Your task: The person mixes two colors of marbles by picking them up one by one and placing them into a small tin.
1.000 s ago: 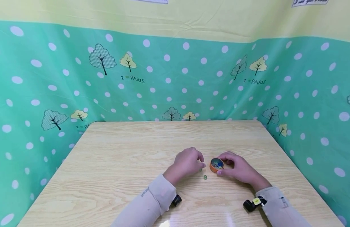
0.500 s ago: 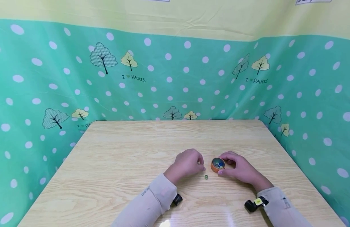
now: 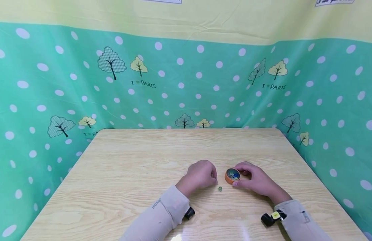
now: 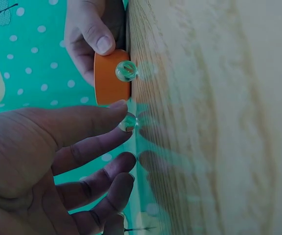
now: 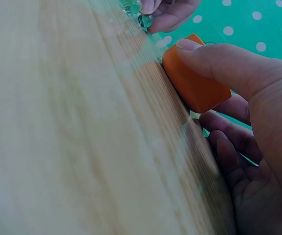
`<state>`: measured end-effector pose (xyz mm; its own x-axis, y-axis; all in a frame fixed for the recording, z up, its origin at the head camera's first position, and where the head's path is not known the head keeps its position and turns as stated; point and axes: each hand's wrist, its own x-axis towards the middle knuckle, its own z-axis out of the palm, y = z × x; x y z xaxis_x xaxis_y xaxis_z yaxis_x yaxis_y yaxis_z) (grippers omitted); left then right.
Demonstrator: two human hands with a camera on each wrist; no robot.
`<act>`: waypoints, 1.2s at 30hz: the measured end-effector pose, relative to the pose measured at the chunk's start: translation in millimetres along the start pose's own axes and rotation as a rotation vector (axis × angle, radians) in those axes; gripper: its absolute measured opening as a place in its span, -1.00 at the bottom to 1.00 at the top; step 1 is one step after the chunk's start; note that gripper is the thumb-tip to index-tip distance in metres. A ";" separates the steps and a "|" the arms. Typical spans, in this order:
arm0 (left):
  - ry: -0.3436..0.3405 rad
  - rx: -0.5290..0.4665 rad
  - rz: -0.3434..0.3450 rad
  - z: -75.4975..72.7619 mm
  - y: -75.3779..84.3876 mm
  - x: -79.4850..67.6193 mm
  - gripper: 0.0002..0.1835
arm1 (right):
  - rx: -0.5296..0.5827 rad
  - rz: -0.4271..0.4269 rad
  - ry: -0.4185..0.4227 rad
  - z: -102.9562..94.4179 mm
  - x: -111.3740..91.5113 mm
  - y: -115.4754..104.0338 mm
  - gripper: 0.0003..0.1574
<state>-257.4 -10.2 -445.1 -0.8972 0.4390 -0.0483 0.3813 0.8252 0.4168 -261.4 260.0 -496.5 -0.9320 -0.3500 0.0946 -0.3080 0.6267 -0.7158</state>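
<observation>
My left hand [image 3: 201, 174] pinches a clear green glass marble [image 4: 126, 123] between thumb and index finger, down at the tabletop. A second green marble [image 3: 220, 189] lies loose on the table, just in front of those fingertips. To the right, my right hand [image 3: 254, 179] grips a small round orange tin [image 3: 230, 180] by its side, thumb in front and fingers behind. The tin has no lid on, and several blue and greenish marbles [image 3: 234, 175] sit inside it. In the right wrist view the orange wall of the tin [image 5: 194, 81] stands on the table under the thumb.
The wooden table [image 3: 137, 160] stretches out around both hands. Behind and at both sides hangs a green dotted curtain [image 3: 186, 77] with a yellow upper band. A black wrist camera [image 3: 189, 213] sits below the left cuff, another camera [image 3: 267, 220] by the right cuff.
The left thumb and index finger have closed on the marble that showed beside them a second ago. My right hand stays on the tin, and the loose marble lies where it was.
</observation>
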 end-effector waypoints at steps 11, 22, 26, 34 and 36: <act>0.016 0.028 0.000 0.2 1.8 -0.4 -0.76 | 0.006 0.014 -0.003 -0.3 -0.4 -3.0 -0.38; 0.021 0.035 0.000 1.8 0.7 0.5 -0.76 | 0.005 0.011 -0.004 -0.2 -0.5 -1.8 -0.38; 0.017 0.024 0.001 2.0 0.3 0.5 -0.75 | 0.003 0.011 -0.002 -0.1 -0.8 -1.7 -0.38; 0.034 0.006 0.000 0.3 0.4 2.1 -0.81 | -0.012 0.012 0.003 0.0 -0.6 -0.3 -0.35; 0.041 0.006 -0.005 -0.4 0.7 2.3 -0.83 | -0.007 0.019 0.002 0.4 -0.3 0.0 -0.36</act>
<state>-259.3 -8.8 -444.5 -0.9076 0.4196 -0.0134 0.3776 0.8298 0.4110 -261.1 259.8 -496.8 -0.9381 -0.3364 0.0828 -0.2916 0.6378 -0.7129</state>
